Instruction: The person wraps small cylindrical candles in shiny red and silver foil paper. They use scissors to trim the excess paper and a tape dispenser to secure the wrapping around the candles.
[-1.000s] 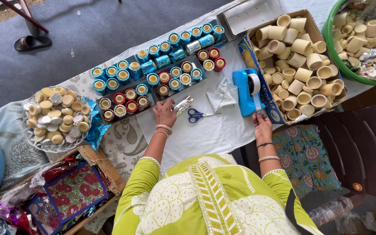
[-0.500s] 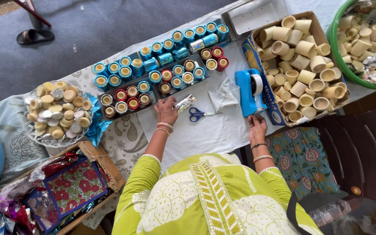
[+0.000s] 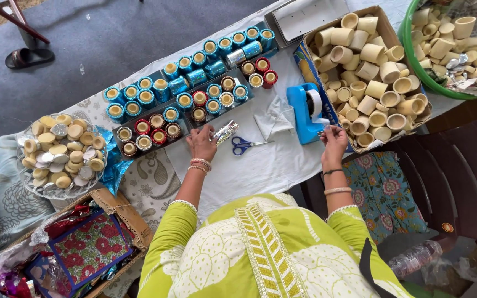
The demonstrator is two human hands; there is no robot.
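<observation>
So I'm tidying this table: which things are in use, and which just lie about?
In use:
left hand on silver-wrapped cup
right hand at blue tape dispenser

Lying about:
scissors
box of plain cups
green tub
sandal

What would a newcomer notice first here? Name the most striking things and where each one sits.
First, the rows of foil-wrapped cups in blue, red and gold on the white cloth, above the left hand, which holds a silver-wrapped cup. To the right, a cardboard box of plain tan cups sits beside a blue tape dispenser, where the right hand pulls tape. Blue-handled scissors lie between the hands.
</observation>
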